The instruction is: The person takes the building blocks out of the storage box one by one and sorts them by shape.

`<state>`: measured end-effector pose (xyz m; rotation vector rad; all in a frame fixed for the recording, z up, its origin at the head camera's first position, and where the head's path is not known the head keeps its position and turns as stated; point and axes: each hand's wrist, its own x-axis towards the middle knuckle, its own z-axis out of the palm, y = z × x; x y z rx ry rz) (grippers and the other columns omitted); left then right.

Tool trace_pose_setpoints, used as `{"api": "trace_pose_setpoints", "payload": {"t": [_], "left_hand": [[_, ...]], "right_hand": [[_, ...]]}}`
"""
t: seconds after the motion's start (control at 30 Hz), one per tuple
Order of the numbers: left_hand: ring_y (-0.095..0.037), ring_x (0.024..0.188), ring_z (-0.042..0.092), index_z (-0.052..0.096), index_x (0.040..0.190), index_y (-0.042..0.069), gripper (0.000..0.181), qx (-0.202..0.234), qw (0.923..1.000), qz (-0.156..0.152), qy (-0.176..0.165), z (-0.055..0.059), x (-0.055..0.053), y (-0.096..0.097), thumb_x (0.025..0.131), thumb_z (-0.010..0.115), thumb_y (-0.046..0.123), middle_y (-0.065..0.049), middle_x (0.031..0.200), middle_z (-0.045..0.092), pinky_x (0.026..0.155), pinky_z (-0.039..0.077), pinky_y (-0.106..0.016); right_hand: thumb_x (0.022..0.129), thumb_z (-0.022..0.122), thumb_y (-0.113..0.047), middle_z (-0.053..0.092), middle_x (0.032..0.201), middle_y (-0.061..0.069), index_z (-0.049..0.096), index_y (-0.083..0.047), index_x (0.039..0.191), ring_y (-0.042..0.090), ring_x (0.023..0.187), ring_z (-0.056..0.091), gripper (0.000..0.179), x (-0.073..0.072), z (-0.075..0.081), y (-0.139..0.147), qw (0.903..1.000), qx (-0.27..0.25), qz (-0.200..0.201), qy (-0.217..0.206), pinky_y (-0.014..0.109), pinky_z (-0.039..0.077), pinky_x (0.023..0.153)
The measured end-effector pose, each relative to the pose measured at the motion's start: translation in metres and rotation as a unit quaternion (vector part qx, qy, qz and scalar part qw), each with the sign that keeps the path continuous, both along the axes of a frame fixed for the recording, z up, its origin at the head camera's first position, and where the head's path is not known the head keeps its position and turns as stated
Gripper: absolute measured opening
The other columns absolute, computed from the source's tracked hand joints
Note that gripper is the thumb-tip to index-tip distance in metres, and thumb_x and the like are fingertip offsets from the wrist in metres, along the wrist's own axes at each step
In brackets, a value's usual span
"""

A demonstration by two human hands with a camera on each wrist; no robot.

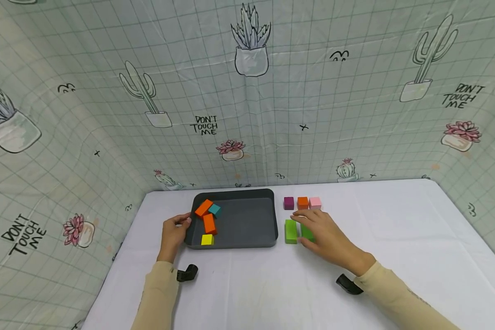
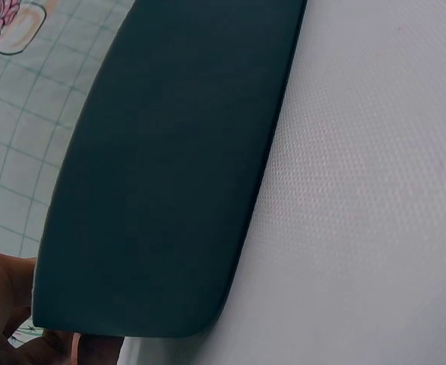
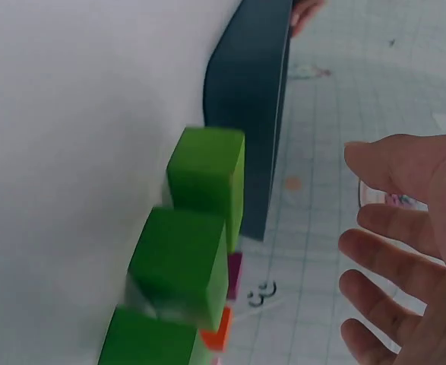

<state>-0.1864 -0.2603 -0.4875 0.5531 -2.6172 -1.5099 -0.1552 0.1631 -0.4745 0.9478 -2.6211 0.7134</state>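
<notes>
Right hand (image 1: 327, 236), fingers apart above darker green block (image 1: 307, 233); low thumb might topple light-green block (image 1: 290, 232); left hand (image 1: 174, 234) pinches dark gray tray (image 1: 247, 224), tug could shift it

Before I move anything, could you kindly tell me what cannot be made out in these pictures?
Head view: part of the darker green block, hidden by the right hand.
Left wrist view: the inside of the tray, hidden by its own wall.
Left wrist view: most of the left hand, cut off by the picture's edges.
Right wrist view: the lowest green block, cut off by the bottom edge.
</notes>
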Motion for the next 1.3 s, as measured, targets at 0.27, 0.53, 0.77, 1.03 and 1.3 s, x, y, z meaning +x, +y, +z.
{"api": "trace_pose_setpoints", "payload": {"t": [0.27,0.53,0.77,1.03,1.3], "left_hand": [[-0.033,0.109,0.054,0.069,0.134,-0.006,0.032,0.0,1.0,0.002,0.0,-0.001,0.0,0.0,0.107,0.059,0.008,-0.026,0.118,0.064,0.079,0.044,-0.028],[-0.034,0.112,0.054,0.069,0.133,-0.006,0.031,0.004,1.0,0.004,0.005,0.0,0.001,0.001,0.107,0.059,0.008,-0.026,0.117,0.064,0.08,0.044,-0.028],[-0.034,0.113,0.054,0.069,0.133,-0.006,0.031,0.011,0.9999,0.003,0.009,0.0,0.001,0.001,0.107,0.059,0.008,-0.025,0.116,0.065,0.081,0.044,-0.029],[-0.034,0.113,0.055,0.069,0.133,-0.007,0.031,0.014,0.9998,0.004,0.013,0.0,0.001,0.001,0.107,0.059,0.007,-0.026,0.117,0.066,0.081,0.044,-0.029],[-0.033,0.111,0.054,0.069,0.133,-0.006,0.032,0.018,0.9997,0.01,0.012,-0.003,0.0,0.001,0.107,0.059,0.007,-0.025,0.117,0.064,0.078,0.043,-0.024]], "right_hand": [[0.089,0.085,-0.014,0.064,0.14,0.01,0.067,-0.003,0.138,0.033,0.126,0.057,0.052,-0.006,-0.001,-0.042,0.9991,0.013,0.032,-0.023,0.053,0.047,0.107],[0.095,0.082,-0.023,0.063,0.141,0.008,0.065,-0.005,0.141,0.03,0.127,0.056,0.053,-0.012,0.002,-0.085,0.9961,0.035,0.071,-0.04,0.051,0.044,0.111],[0.098,0.078,-0.022,0.063,0.142,0.008,0.064,-0.006,0.143,0.03,0.128,0.055,0.05,-0.02,0.007,-0.115,0.9934,0.046,0.094,-0.047,0.05,0.043,0.111],[0.099,0.076,-0.018,0.063,0.142,0.006,0.065,-0.008,0.143,0.028,0.129,0.056,0.046,-0.031,0.001,-0.147,0.9888,0.065,0.122,-0.056,0.047,0.045,0.111],[0.099,0.075,-0.01,0.064,0.142,0.004,0.067,-0.009,0.141,0.027,0.129,0.056,0.043,-0.036,-0.002,-0.166,0.9825,0.051,0.162,-0.075,0.047,0.045,0.112]]}}
